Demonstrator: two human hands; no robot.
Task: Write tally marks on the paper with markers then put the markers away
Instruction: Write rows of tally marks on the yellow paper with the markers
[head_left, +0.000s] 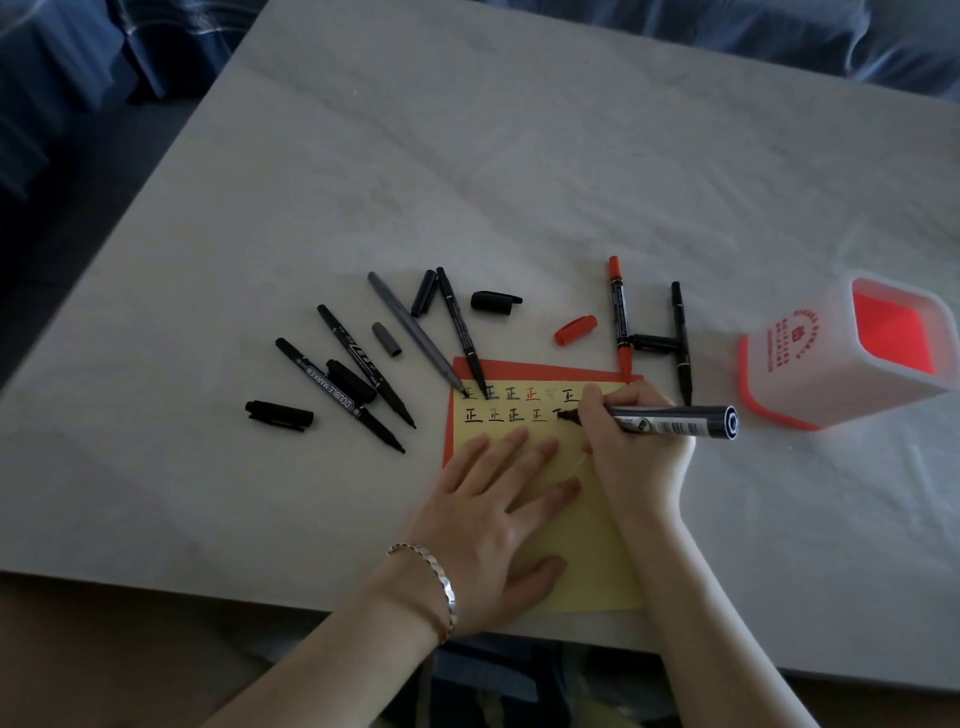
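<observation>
A yellow paper (602, 566) lies on an orange sheet (519, 370) near the table's front edge. Two rows of tally characters run along its top. My left hand (498, 514) presses flat on the paper, fingers spread. My right hand (631, 441) grips a thick black marker (675, 420), its tip touching the paper at the end of the second row. Several uncapped markers lie fanned out around the paper's top: black ones (340, 395), a grey one (415, 332), a red one (619, 317). Loose caps lie among them, one red (575, 329).
A white and red square pen holder (810, 364) lies tilted on its side at the right, its opening facing up and right. The grey table's front edge (208, 587) runs just below my wrists. A blue sofa is beyond the far edge.
</observation>
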